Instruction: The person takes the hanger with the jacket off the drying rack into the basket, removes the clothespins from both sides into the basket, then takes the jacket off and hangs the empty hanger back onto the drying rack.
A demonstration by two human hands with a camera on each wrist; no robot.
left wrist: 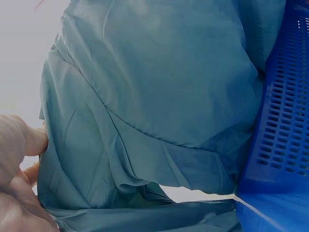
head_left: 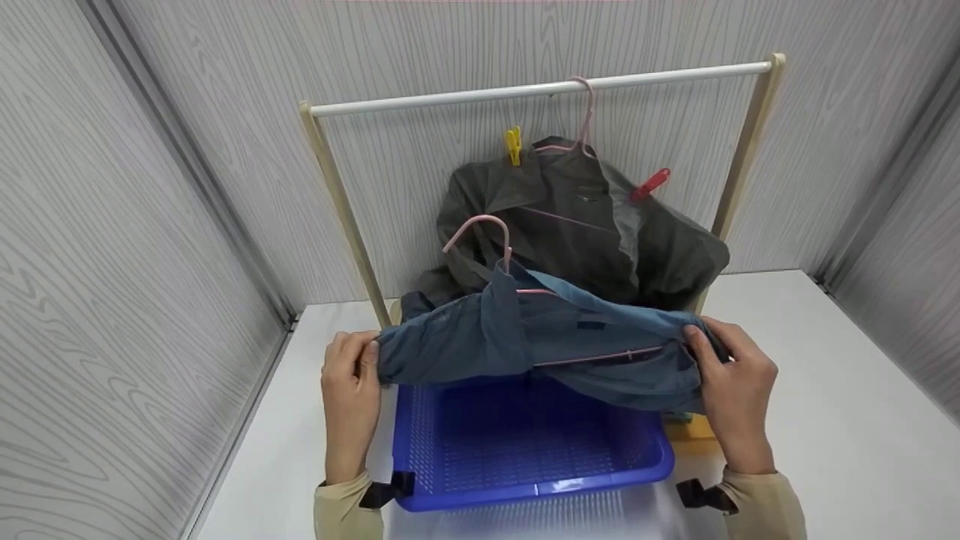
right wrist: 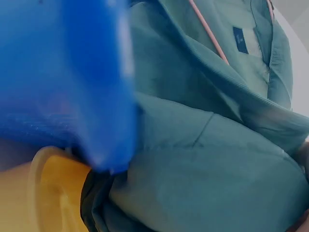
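Pinches one end of the blue shirt (head_left: 562,337) between thumb and fingers of the left hand (head_left: 351,394); pinches the other end likewise with the right hand (head_left: 739,382). Holds it stretched across the frame's centre, partly hiding a perforated blue plastic basket (head_left: 487,499) at lower centre. Shows thin, creased cloth, a curved seam, a small dark label (right wrist: 240,40). Sits on a slim pink hanger (head_left: 506,241).

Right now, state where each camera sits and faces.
Head: on the head, facing forward and down at the blue garment; left hand and right hand show.
Left wrist: on that wrist, facing the garment; left hand at left edge.
Right wrist: likewise; right hand barely shows, right edge.
Wrist views share the garment and basket.
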